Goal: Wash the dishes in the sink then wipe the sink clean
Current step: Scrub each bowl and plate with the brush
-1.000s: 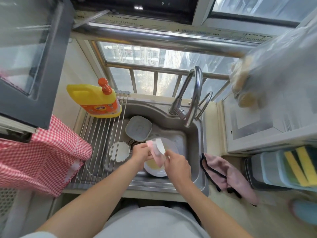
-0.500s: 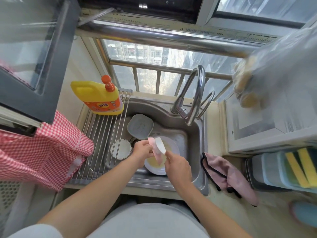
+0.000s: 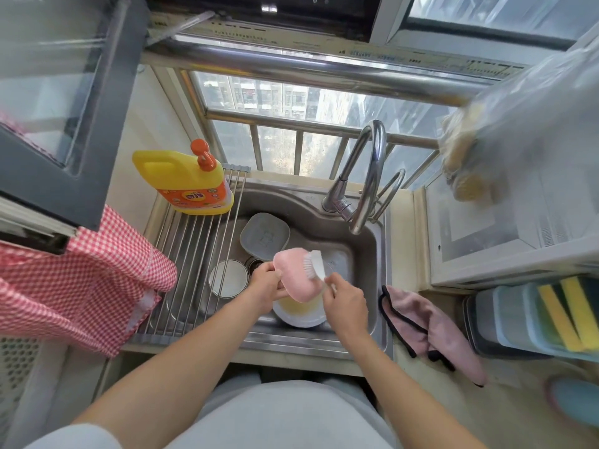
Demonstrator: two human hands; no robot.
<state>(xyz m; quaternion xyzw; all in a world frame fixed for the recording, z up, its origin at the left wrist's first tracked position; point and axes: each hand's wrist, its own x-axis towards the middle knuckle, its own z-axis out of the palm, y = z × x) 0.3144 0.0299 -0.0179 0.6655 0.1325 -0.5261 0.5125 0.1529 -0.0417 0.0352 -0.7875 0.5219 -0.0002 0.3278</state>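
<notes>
The washing looks to be at an early stage. The left hand (image 3: 264, 283) has its grip curled round the edge of a pink dish (image 3: 293, 277), held tilted above the sink (image 3: 369, 254), while the right hand (image 3: 345, 301) pinches the handle of a white brush (image 3: 314, 264) whose bristles touch the pink dish. No water runs from the faucet (image 3: 368, 176).

Inside the sink, 3 more pieces wait: a grey square dish (image 3: 264, 236) leaning at the back, a white bowl (image 3: 228, 278) partly under the roll-up drying rack (image 3: 194, 251), and a white plate (image 3: 299, 314) with yellowish residue directly below the hands. The rack carries only the yellow detergent bottle (image 3: 186, 183), so nothing appears finished. Rinsing and wiping the sink remain; a pink cloth (image 3: 431, 332) lies on the counter (image 3: 505, 406) just right of the sink.
</notes>
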